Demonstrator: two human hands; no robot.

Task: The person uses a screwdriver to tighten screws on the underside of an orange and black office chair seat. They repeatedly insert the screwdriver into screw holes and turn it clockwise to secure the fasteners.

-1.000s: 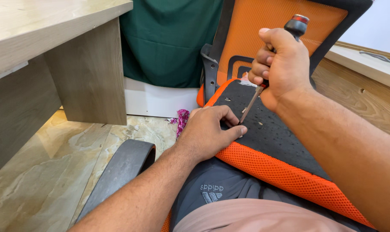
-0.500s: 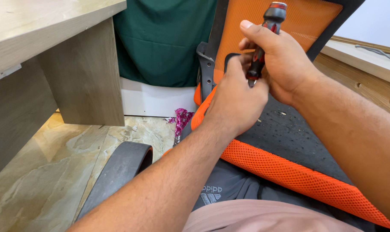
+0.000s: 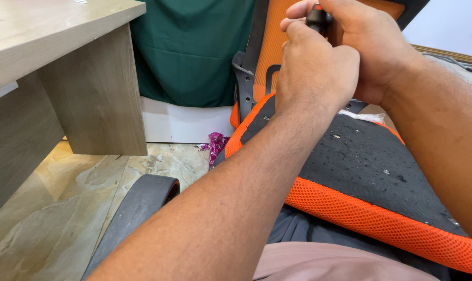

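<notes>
Both my hands are raised together in front of the orange chair back (image 3: 280,47). My right hand (image 3: 374,47) is wrapped around a screwdriver (image 3: 319,15) with a dark handle; only the handle's top shows. My left hand (image 3: 314,73) is closed just in front of it, fingers curled at the screwdriver's handle; its shaft and tip are hidden behind my hands. Below my hands lies the chair seat (image 3: 371,171), black on its upturned face with an orange mesh edge, resting across my lap.
A light wooden desk (image 3: 54,62) stands at the left on a stone-tile floor (image 3: 43,224). A dark green cloth (image 3: 194,52) hangs behind. A grey chair armrest (image 3: 137,208) lies by my left forearm. A purple scrap (image 3: 215,143) lies on the floor.
My left hand left the seat surface and rose to join my right hand at the screwdriver. Both hands have moved up, nearer the camera.
</notes>
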